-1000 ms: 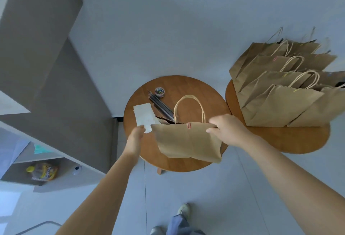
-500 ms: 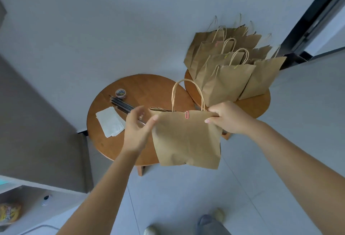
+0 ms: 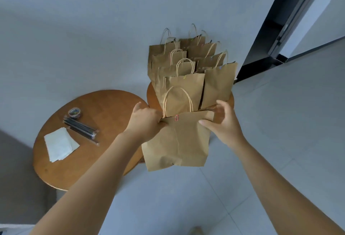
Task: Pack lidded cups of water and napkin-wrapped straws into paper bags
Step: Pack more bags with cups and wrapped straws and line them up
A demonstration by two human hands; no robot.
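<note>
setting: pale grey wall [image 3: 93,29], tiled grey floor [image 3: 186,197], dark door frame [image 3: 280,20] at one side.
bag in hand: plain brown paper bag [image 3: 179,141] with twisted handles, its mouth closed by a red paper clip [image 3: 176,117], held in the air just before the second wooden worktop [image 3: 152,96].
left hand: left hand [image 3: 144,122] grips the bag's top corner, fingers clenched on the paper.
right hand: right hand [image 3: 222,122] pinches the other top corner, thumb on the front, fingers behind.
what changed: a second ago the left hand was at the napkins and the bag hung over the round brown wooden worktop [image 3: 104,108]; half a second ago that hand only touched the bag's edge. now both hands carry it, nearer the cluster of standing brown paper bags [image 3: 218,83].
meaning: this bag looks finished and bound for the cluster; its contents cannot be seen.
left behind: stack of white paper napkins [image 3: 60,144], bundle of dark straws [image 3: 81,129] and small round tub of coloured clips [image 3: 74,112], all on the round brown wooden worktop; no cups in view.
</note>
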